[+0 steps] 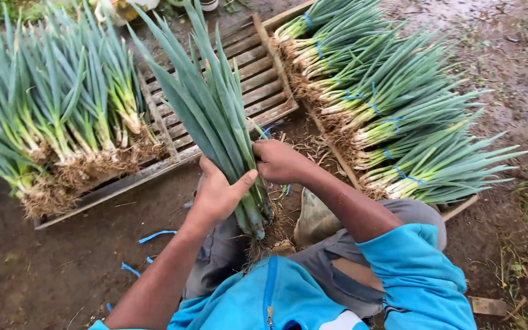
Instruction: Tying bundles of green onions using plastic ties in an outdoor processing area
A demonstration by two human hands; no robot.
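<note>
Both my hands hold one bunch of green onions [215,116] upright in front of me, leaves pointing away, roots down near my lap. My left hand [218,195] wraps the stalks from the left, thumb across the front. Gripping the same stalks from the right is my right hand [279,162]. A bit of blue tie string [267,130] shows just above the right hand.
A wooden slatted pallet [264,73] lies ahead on muddy ground. Loose green onions [62,116] stand on its left part. Tied bunches [392,116] with blue strings are stacked on a board at the right. Blue string scraps [154,235] lie on the mud by my knee.
</note>
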